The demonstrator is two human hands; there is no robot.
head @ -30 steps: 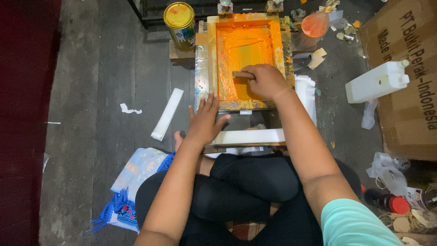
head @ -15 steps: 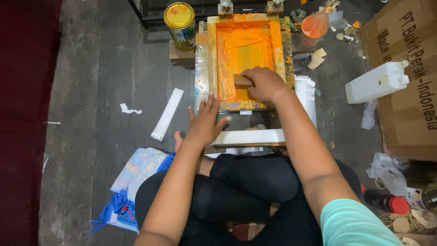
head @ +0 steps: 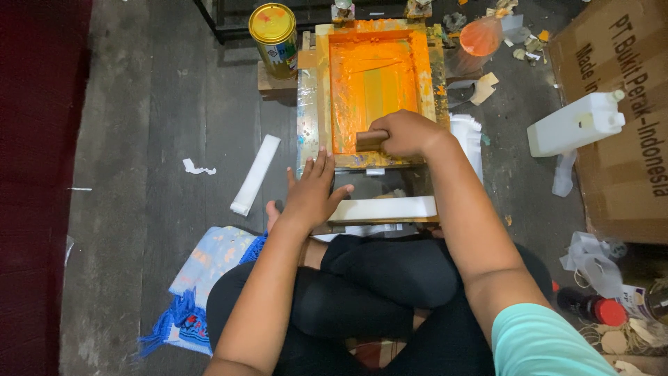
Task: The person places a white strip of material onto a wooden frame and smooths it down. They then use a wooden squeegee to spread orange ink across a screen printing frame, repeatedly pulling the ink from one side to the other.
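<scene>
1. We sit on the floor with our legs crossed in front of us.
2. Our left arm reaches forward, and it is almost straight.
3. Our left hand (head: 311,193) lies flat with the palm down. The fingers are spread a little and point away from us. The thumb sticks out to the side.
4. Our right arm reaches farther forward than the left.
5. Our right hand (head: 407,134) is curled into a fist, with the knuckles on top.
6. Our two hands are near each other but do not touch.
</scene>
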